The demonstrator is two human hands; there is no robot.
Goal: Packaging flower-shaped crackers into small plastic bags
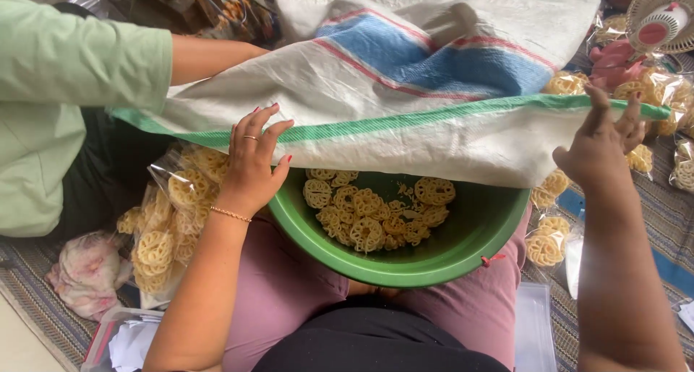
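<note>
Both the left hand (253, 162) and right hand (600, 144) pinch the sack (405, 119) mouth, and below their grip the bowl (463, 249) holds only a shallow layer of snacks (376, 213).

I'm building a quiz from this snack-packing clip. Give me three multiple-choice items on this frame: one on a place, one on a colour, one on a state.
1. Where does the green basin sit?
A. on the person's lap
B. on a shelf
C. inside the sack

2. What colour is the stripe along the woven sack's lower edge?
A. black
B. green
C. yellow

3. What is the left hand doing?
A. resting flat on the mat
B. holding a spoon
C. gripping the sack's edge

Answers:
1 A, the basin rests on the pink-clad thighs.
2 B, a green band runs from the left hand to the right hand.
3 C, its fingers curl over the edge above the flower-shaped snacks.
</note>
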